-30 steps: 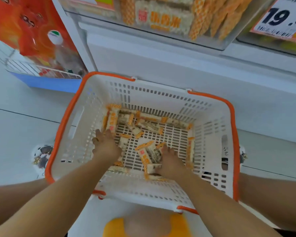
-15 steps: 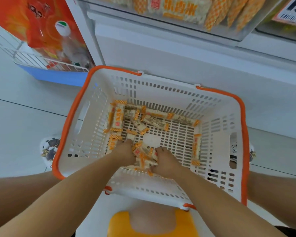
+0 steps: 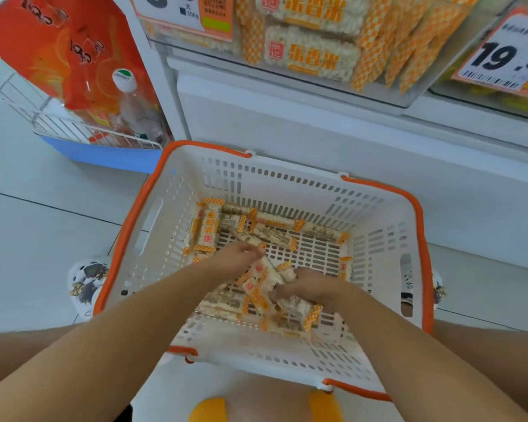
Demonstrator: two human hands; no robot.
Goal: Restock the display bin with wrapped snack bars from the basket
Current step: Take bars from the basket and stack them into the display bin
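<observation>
Shop aisle, white tile floor | basket point(image 3: 381, 236) set below display bin point(image 3: 375, 92), short lift | left hand point(image 3: 237, 260) and right hand point(image 3: 310, 289) close together, fingers curled, raking wrapped snack bars point(image 3: 261, 289) into one bunch | loose bars point(image 3: 265, 229) line far wall

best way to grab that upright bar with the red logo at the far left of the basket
Pinch the snack bar across its long sides at mid-length, coming straight down from above. It lies flat, lengthwise away from the person, against the basket wall, so side approaches look blocked. The crimped ends seem flimsier.
</observation>
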